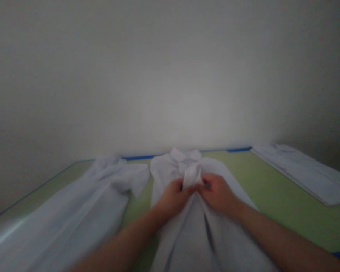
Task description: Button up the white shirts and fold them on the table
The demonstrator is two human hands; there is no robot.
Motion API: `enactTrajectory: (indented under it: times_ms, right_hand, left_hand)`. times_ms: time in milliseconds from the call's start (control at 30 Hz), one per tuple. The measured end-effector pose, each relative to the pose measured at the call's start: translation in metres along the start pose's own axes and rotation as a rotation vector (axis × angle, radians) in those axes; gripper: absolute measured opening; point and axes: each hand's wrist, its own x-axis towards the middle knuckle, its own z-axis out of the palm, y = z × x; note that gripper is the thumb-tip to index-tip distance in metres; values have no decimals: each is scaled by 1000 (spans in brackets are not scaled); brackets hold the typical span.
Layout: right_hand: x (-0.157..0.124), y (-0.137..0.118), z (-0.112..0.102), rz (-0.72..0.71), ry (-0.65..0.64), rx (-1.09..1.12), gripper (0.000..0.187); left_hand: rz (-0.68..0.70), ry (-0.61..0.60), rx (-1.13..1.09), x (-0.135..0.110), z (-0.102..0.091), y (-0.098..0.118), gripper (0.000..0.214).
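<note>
On a green table (274,185), left hand (172,195) and right hand (218,194) clamp fingers on a white shirt (188,236).

My left hand (173,197) bare, my right hand (218,195) bare, my left forearm (124,245) and right forearm (277,241) uncovered, all softly blurred

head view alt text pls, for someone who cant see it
The left hand and right hand pinch a bunched fold near the collar of a white shirt lying on a green table. Another white garment lies to its left, and a folded white stack sits at the far right by a plain wall.
</note>
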Motion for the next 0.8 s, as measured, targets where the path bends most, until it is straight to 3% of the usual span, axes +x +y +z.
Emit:
enactTrajectory:
  times_ms: [333,533,800]
  right_hand:
    - [-2,2,7,-111,-14,-198,11]
    - [-1,3,2,-202,-91,-51,16]
    - [-4,4,1,-71,79,-52,11]
  left_hand:
    - [18,15,53,-1,1,-4,30]
    - [0,64,90,-1,1,-5,34]
    - [6,64,41,-2,1,-3,36]
